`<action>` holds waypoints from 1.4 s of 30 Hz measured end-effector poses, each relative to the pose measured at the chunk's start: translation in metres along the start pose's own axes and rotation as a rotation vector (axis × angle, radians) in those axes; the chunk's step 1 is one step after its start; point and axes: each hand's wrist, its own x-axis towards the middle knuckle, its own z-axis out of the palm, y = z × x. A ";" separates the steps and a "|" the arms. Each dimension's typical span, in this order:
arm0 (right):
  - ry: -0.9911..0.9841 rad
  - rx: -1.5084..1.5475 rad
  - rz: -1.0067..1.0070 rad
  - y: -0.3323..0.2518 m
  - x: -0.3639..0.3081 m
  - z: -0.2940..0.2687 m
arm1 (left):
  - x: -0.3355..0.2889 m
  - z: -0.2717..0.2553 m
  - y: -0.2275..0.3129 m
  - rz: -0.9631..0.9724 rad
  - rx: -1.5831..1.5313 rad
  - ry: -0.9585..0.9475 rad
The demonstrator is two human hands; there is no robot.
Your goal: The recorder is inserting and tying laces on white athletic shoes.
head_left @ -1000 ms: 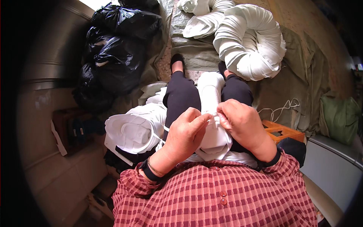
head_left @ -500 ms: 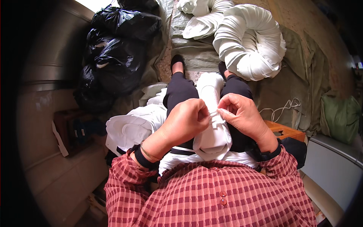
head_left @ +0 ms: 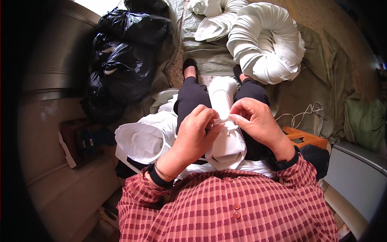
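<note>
Between my thighs lies a long white piece that looks like a shoe upper (head_left: pixel 226 147), its rounded end toward my belly. Short white laces (head_left: pixel 229 125) cross its middle. My left hand (head_left: pixel 196 131) pinches at a lace from the left, thumb and forefinger close together. From the right my right hand (head_left: pixel 254 120) grips the lace between thumb and forefinger, its other fingers curled. More white uppers (head_left: pixel 149 139) are nested in a stack beside my left thigh. The lace ends inside my fingertips are too small to make out.
Black plastic bags (head_left: pixel 129 60) are heaped at the far left. A large ring of nested white uppers (head_left: pixel 266 44) lies on a grey-green sheet (head_left: pixel 318 76) ahead. To the right are a white cord (head_left: pixel 302 113), an orange wooden stool (head_left: pixel 304 139) and a green bag (head_left: pixel 365 123).
My left hand has turned and its fingers have opened slightly, the thumb now over the laces. The right hand has shifted slightly left, still pinching.
</note>
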 end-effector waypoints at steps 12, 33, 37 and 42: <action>-0.041 0.005 0.014 0.005 0.003 -0.004 | 0.012 -0.005 0.012 0.297 0.586 -0.117; 0.270 -0.084 -0.182 -0.006 -0.024 0.001 | 0.008 -0.018 0.008 0.123 0.487 -0.015; 0.209 -0.171 -0.021 -0.007 -0.048 0.003 | -0.004 -0.013 0.012 0.174 0.369 0.029; 0.079 0.427 0.416 0.001 -0.061 0.020 | -0.005 -0.004 0.012 0.114 0.337 -0.027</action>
